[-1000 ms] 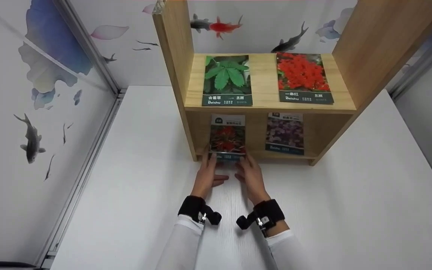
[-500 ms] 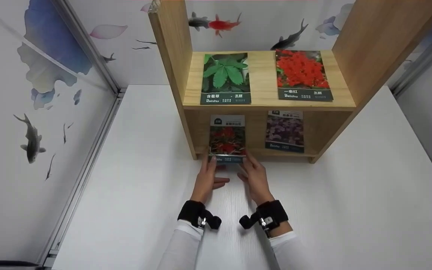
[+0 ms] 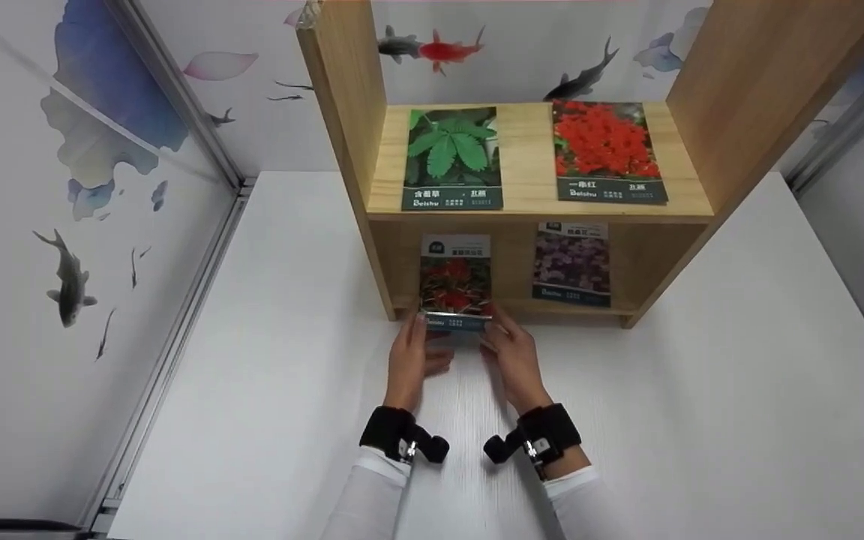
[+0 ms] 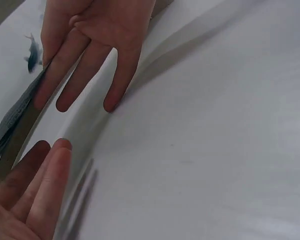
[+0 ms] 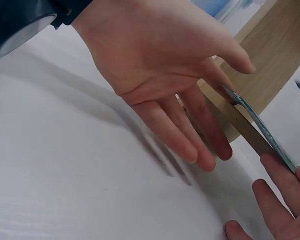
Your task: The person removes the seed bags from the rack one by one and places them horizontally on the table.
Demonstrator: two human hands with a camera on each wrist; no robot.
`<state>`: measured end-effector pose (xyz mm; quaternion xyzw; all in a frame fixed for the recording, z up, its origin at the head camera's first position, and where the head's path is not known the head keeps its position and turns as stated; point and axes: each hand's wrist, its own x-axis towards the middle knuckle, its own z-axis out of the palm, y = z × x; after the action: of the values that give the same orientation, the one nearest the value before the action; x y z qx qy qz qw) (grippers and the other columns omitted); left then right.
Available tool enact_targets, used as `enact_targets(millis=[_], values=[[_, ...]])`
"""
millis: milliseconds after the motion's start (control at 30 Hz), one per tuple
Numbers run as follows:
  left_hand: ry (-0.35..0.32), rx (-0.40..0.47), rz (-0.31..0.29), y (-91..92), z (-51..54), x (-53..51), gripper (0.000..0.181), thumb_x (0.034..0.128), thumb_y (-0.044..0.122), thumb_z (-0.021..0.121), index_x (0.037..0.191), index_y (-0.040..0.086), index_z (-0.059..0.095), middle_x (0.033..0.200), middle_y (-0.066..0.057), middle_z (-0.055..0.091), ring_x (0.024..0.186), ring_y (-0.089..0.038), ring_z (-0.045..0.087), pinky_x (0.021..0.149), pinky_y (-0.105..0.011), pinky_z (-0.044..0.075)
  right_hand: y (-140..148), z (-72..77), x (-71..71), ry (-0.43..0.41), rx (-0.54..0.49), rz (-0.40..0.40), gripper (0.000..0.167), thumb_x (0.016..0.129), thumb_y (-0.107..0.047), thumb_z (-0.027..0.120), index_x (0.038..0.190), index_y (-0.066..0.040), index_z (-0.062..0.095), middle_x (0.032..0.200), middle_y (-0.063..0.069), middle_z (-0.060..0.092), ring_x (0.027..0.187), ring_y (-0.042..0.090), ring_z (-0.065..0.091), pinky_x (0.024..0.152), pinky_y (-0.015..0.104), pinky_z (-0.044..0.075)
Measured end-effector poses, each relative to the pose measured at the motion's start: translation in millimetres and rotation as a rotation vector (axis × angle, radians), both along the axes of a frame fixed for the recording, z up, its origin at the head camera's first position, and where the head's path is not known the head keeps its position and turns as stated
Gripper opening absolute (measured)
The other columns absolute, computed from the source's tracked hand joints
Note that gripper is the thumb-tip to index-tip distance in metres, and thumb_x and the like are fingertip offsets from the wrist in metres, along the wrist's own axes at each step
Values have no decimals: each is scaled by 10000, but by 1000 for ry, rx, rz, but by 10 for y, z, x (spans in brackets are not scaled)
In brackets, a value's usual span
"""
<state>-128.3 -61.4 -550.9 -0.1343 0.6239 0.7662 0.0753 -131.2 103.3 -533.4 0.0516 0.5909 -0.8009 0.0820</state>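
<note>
A seed packet with red flowers [image 3: 455, 281] leans in the lower left part of the wooden shelf, its bottom edge by the shelf's front. At its lower left corner the left hand [image 3: 407, 364] pinches it between thumb and forefinger. The right hand [image 3: 518, 364] holds the lower right corner; in the right wrist view the packet's edge [image 5: 262, 127] lies against that hand's forefinger [image 5: 215, 77]. The remaining fingers of both hands hang loosely spread below the packet. In the left wrist view the left thumb is hidden.
On the upper board [image 3: 526, 161] lie a green-leaf packet [image 3: 453, 157] and a red-flower packet [image 3: 608, 150]. A purple-flower packet [image 3: 571, 262] leans at the lower right. Tall side panels [image 3: 769, 97] flank the shelf, which stands on a white table [image 3: 289, 300].
The held packet has come slightly out from the shelf towards the person, along with both hands. The right hand has shifted a little outwards. The other packets stay in place.
</note>
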Motion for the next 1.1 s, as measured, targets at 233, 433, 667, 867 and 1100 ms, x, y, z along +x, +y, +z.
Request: enact_targets(millis=[233,433,667,867,1100], values=[[28,-9,120,44,114,89,562,918,443,421,1390,153,332,882,-238,630,776,-406,605,677,-469,494,18,-6,56,-4,14,6,514,929,-56,443,1408,-149,283,1209,225,468,962,369,554,869,490,411],[115,9,116,84,40,175,461,939,253,464,1373,131,366,823,-195,633,709,-343,605,631,-418,506,73,-31,123,-29,-13,34,530,935,-38,402,1423,-176,246,1140,238,532,933,371,583,764,454,481],[172,-8,95,158,45,288,474,926,171,494,1375,110,355,772,-196,634,626,-287,602,590,-411,504,123,-35,200,-6,48,-13,483,940,-72,426,1400,-160,308,976,266,580,800,336,619,677,440,509],[169,6,101,208,88,362,461,923,144,493,1366,114,369,760,-190,637,626,-276,604,573,-364,510,140,-156,217,9,143,-85,471,915,-150,513,1364,-190,377,792,212,619,680,308,616,619,432,514],[147,20,105,211,117,444,454,917,149,508,1355,128,390,758,-181,635,631,-244,598,569,-325,508,146,-248,271,-19,169,-92,468,907,-183,529,1353,-205,387,837,225,600,676,299,611,609,386,518]])
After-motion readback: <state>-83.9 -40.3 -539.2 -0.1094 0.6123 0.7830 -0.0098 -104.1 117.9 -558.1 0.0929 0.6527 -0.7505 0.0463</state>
